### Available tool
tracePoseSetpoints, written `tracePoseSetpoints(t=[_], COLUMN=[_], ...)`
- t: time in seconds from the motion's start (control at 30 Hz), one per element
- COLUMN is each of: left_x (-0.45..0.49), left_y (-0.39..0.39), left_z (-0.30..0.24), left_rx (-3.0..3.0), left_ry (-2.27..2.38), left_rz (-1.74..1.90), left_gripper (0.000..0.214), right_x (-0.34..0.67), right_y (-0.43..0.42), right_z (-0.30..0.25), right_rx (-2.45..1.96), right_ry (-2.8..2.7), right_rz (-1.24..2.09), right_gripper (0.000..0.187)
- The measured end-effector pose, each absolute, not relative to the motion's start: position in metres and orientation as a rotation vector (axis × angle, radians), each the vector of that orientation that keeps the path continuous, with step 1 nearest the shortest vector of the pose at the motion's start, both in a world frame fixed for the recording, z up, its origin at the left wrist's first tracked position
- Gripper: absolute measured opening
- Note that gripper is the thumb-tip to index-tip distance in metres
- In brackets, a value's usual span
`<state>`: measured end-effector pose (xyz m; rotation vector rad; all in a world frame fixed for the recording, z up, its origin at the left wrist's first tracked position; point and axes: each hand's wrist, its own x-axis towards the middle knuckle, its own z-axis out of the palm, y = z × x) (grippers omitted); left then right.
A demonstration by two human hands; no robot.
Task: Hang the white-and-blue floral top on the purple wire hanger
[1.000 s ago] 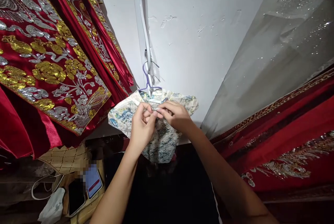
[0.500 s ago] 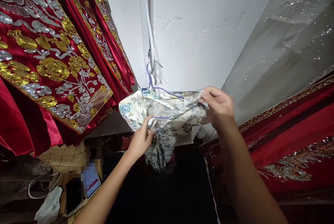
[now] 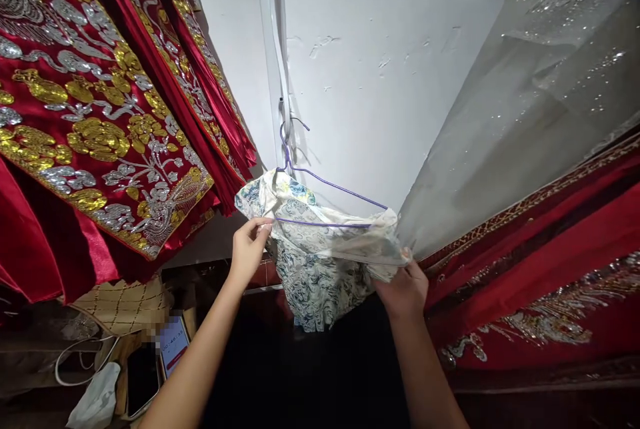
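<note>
A purple wire hanger (image 3: 345, 192) hangs by its hook from a white strap (image 3: 274, 29) against the wall. A white floral top (image 3: 310, 282) in blue, grey and yellow is draped on it, bunched at the left shoulder, while much of the hanger's right upper bar shows bare. My left hand (image 3: 249, 247) pinches at the left end of the lower bar, its thumb and fingertips against the cloth. Below the hanger's right end, my right hand (image 3: 406, 287) grips the top's right side, blurred by motion and partly covered by cloth.
Red garments with gold and silver sequins (image 3: 100, 139) hang at the left. A sheer sparkling fabric (image 3: 525, 95) and red embroidered cloth (image 3: 540, 289) line the right. At lower left lie two phones (image 3: 143, 379), a white cable (image 3: 63, 362) and a crumpled tissue (image 3: 95, 397).
My right hand has moved down from the hanger's right shoulder, pulling cloth lower and baring the upper bar. My left hand has shifted left and slightly up along the lower bar.
</note>
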<state>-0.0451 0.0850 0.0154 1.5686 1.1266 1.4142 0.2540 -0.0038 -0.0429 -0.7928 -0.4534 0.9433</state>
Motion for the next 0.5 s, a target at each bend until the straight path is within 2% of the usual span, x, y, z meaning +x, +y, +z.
tracePoseSetpoints(t=[0.13, 0.27, 0.4, 0.5], left_x=[-0.049, -0.057, -0.060, -0.048], left_y=[0.079, 0.071, 0.055, 0.036], left_z=[0.000, -0.019, -0.037, -0.044], left_rx=[1.100, 1.054, 1.289, 1.251], left_ry=[1.023, 1.062, 1.114, 1.047], left_rz=[1.492, 1.481, 1.228, 1.194], left_gripper=[0.031, 0.041, 0.036, 0.034], right_x=[0.253, 0.249, 0.233, 0.205], right_y=[0.009, 0.016, 0.009, 0.003], right_z=[-0.072, -0.099, -0.106, -0.095], right_rx=[-0.743, -0.759, -0.828, -0.906], right_ry=[-0.196, -0.097, -0.104, -0.281], right_rz=[1.068, 1.126, 1.183, 1.293], right_gripper=[0.004, 0.012, 0.009, 0.017])
